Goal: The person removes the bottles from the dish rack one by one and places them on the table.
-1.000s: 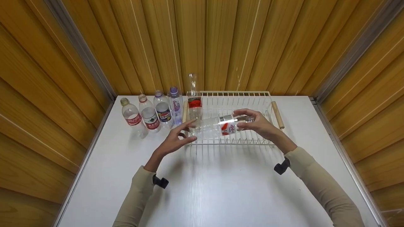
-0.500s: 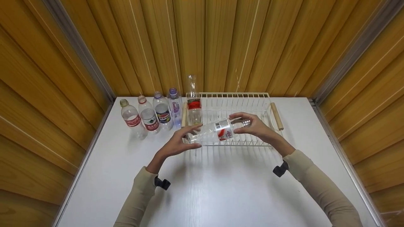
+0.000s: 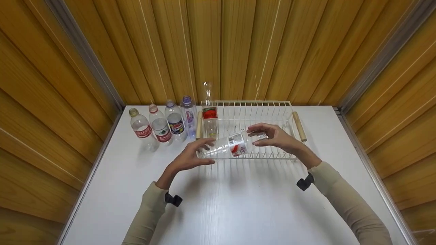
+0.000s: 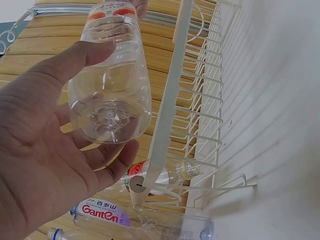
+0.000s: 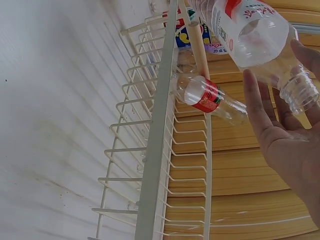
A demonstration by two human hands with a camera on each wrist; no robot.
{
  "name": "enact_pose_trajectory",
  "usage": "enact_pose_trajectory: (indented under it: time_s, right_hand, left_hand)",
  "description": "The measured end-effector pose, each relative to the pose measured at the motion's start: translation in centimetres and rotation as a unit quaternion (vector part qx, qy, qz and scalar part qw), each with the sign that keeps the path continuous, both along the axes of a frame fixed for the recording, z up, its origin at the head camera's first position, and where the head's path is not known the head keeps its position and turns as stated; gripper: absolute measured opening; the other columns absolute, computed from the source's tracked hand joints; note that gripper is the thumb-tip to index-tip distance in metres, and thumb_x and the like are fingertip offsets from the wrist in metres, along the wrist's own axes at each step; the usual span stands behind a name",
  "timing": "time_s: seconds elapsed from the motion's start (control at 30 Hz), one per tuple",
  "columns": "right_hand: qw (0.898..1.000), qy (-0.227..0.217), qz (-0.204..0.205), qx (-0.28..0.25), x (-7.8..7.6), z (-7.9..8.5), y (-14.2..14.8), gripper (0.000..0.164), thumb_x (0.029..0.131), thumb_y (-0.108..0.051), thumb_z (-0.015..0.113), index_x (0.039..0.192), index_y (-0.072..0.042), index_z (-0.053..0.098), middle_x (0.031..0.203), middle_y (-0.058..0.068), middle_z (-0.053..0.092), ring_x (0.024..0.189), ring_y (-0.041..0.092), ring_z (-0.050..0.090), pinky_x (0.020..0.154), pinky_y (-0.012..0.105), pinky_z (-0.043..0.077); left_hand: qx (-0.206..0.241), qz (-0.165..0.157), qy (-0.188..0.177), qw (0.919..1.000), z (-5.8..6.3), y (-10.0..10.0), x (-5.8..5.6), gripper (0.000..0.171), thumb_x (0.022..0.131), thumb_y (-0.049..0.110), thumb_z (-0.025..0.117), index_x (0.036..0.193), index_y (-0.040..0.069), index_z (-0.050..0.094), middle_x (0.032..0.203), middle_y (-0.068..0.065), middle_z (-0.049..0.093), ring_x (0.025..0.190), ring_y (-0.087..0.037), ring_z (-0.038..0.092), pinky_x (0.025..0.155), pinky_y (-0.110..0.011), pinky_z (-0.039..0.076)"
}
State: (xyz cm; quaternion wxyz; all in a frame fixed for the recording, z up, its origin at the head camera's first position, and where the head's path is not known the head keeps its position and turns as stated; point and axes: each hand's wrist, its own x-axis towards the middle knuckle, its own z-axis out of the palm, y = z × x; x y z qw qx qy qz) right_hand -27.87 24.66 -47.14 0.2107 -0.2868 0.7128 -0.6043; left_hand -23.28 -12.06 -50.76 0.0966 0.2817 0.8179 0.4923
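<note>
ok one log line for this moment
left hand: holds bottle base | right hand: holds its neck | bottle: sideways over rack

Four capped bottles [image 3: 163, 124] left of rack; white table [image 3: 238, 204]; wood-panel walls [image 3: 238, 47]

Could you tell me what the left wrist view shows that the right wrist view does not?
Only the left wrist view shows the held bottle's ribbed base cupped by the left hand, plus a purple-labelled bottle below. Only the right wrist view shows that bottle's open, capless neck against the right hand. Both show the white wire rack and the red-labelled bottle standing in it.
</note>
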Motion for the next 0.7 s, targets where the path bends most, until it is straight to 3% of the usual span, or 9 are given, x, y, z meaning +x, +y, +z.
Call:
enact_pose_trajectory:
  time_s: [0.23,0.43,0.53,0.7]
  right_hand:
    - [1.000,-0.003,-0.020,0.004,-0.4,0.4,1.9,0.067,0.092,-0.004,0.073,0.152,-0.009,0.044,0.147,0.023,0.052,0.130,0.020,0.058,0.101,0.030,0.055]
    - [0.996,0.012,-0.067,0.050,-1.7,0.1,5.3,0.069,0.094,-0.007,0.072,0.155,-0.011,0.041,0.139,0.008,0.060,0.126,0.013,0.061,0.099,0.025,0.054]
    - [0.992,0.021,-0.092,0.083,-2.3,-0.3,7.3,0.064,0.095,-0.012,0.073,0.152,-0.008,0.045,0.135,0.002,0.062,0.121,0.009,0.063,0.097,0.021,0.054]
    - [0.986,0.012,-0.116,0.116,-3.0,-0.8,10.0,0.060,0.098,-0.018,0.069,0.151,-0.005,0.045,0.135,0.007,0.061,0.115,0.004,0.065,0.094,0.023,0.057]
  left_hand:
    - [0.012,0.010,-0.026,0.9995,-0.3,-1.7,0.1,0.073,0.086,0.026,0.084,0.150,0.016,0.051,0.139,-0.012,0.063,0.124,-0.034,0.060,0.104,-0.055,0.049]
    - [0.043,0.060,-0.046,0.9962,-0.5,-3.8,0.3,0.074,0.085,0.021,0.084,0.150,0.015,0.050,0.143,-0.017,0.060,0.127,-0.040,0.059,0.108,-0.060,0.045]
    - [0.066,0.104,-0.075,0.9895,-0.5,-4.9,0.7,0.074,0.085,0.016,0.083,0.151,0.013,0.049,0.144,-0.019,0.059,0.130,-0.043,0.056,0.112,-0.061,0.042]
    - [0.089,0.186,-0.131,0.9698,-0.4,-6.9,1.1,0.076,0.087,0.016,0.082,0.153,0.015,0.046,0.147,-0.018,0.055,0.136,-0.043,0.053,0.112,-0.057,0.044]
